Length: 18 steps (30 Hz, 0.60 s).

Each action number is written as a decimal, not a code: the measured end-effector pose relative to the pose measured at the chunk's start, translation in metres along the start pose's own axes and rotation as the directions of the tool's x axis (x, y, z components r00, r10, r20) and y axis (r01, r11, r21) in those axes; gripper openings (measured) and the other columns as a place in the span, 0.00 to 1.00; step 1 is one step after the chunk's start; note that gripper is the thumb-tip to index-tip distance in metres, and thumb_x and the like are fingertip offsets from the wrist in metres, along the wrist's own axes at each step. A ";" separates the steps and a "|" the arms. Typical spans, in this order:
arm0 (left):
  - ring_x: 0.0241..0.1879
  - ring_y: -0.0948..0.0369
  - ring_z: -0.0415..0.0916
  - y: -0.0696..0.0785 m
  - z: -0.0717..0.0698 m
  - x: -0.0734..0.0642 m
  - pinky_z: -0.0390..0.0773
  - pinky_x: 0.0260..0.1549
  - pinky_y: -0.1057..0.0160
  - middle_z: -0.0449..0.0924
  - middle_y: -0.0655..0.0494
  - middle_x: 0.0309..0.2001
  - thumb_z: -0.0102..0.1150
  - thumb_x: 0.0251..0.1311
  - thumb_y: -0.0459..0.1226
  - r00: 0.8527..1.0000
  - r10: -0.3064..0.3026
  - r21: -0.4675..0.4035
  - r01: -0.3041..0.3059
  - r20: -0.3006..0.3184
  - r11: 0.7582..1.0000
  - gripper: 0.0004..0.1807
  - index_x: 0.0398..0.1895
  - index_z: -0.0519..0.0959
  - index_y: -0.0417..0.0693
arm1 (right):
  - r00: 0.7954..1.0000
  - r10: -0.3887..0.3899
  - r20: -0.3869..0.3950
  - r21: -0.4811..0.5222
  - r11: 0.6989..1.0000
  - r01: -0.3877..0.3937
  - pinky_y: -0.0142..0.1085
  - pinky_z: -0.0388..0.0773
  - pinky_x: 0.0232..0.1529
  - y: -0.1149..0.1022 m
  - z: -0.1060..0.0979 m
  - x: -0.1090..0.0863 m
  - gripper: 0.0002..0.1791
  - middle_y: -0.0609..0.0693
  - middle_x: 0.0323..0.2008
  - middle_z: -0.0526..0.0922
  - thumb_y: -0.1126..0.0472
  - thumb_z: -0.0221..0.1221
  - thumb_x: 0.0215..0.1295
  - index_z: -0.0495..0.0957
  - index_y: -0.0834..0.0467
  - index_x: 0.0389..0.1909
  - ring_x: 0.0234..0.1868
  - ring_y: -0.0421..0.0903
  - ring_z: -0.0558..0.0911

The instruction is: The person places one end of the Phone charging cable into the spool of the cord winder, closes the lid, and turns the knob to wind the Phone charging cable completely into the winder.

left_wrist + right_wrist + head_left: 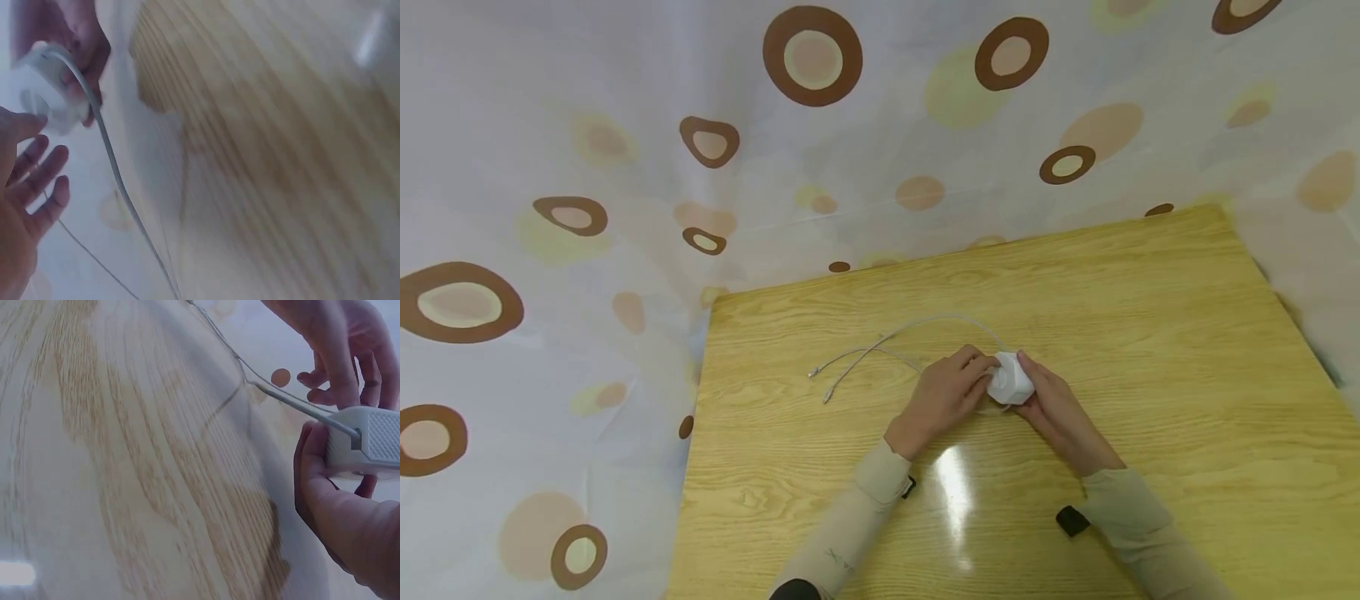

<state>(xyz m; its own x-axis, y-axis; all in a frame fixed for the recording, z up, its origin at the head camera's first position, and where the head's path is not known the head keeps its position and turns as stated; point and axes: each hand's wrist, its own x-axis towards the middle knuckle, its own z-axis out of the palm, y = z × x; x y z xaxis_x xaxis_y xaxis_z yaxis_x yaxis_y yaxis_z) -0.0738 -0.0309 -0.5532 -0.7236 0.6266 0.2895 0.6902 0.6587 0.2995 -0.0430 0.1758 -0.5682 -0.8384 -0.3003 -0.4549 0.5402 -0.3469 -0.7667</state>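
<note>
A white charger block (1013, 380) with faceted, textured sides is in my right hand (1063, 421). The right fingers and thumb grip it from the right and below. My left hand (947, 392) is at the block's left side. In the left wrist view, one left digit reaches the round recessed face of the block (59, 94), and the other fingers (47, 169) are bent loosely beside it. A white cable (300, 407) leaves a slot in the block's edge, seen in the right wrist view. Part of the block is hidden behind my fingers.
Two white cable ends with plugs (829, 393) lie crossed on the wooden table (820, 517), left of my hands. A patterned curtain (850, 167) hangs along the table's back and left edges. Light reflects off the tabletop between my forearms.
</note>
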 end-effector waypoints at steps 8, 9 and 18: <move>0.42 0.70 0.80 -0.005 -0.010 0.000 0.79 0.39 0.73 0.82 0.64 0.50 0.60 0.77 0.39 0.943 0.332 0.288 -0.324 0.022 0.901 0.08 0.54 0.82 0.58 | 0.992 0.033 0.122 0.036 0.999 -0.038 0.33 0.84 0.57 0.002 -0.009 -0.002 0.38 0.42 0.58 0.76 0.38 0.41 0.85 0.52 0.62 0.78 0.57 0.34 0.82; 0.44 0.70 0.80 -0.005 -0.010 0.000 0.79 0.39 0.73 0.82 0.64 0.50 0.59 0.77 0.40 0.939 0.344 0.304 -0.334 0.022 0.892 0.08 0.54 0.83 0.58 | 0.992 0.037 0.118 0.028 0.999 -0.041 0.33 0.84 0.57 0.002 -0.010 -0.003 0.39 0.42 0.58 0.76 0.38 0.42 0.84 0.51 0.63 0.79 0.57 0.34 0.82; 0.33 0.71 0.78 -0.002 0.001 0.003 0.74 0.34 0.70 0.84 0.66 0.37 0.67 0.72 0.49 0.970 0.220 0.226 -0.193 -0.106 0.955 0.09 0.41 0.87 0.56 | 0.998 0.044 0.052 -0.011 0.999 -0.044 0.29 0.83 0.54 -0.002 -0.004 -0.002 0.46 0.44 0.57 0.74 0.38 0.44 0.83 0.46 0.70 0.81 0.54 0.33 0.81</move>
<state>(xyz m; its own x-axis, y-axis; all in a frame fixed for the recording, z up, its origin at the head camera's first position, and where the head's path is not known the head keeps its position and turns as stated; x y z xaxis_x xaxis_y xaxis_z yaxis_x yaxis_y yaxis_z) -0.0773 -0.0296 -0.5535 -0.5491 0.7089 0.4427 0.7979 0.6023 0.0252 -0.0433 0.1810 -0.5675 -0.8086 -0.3616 -0.4642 0.5757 -0.3238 -0.7508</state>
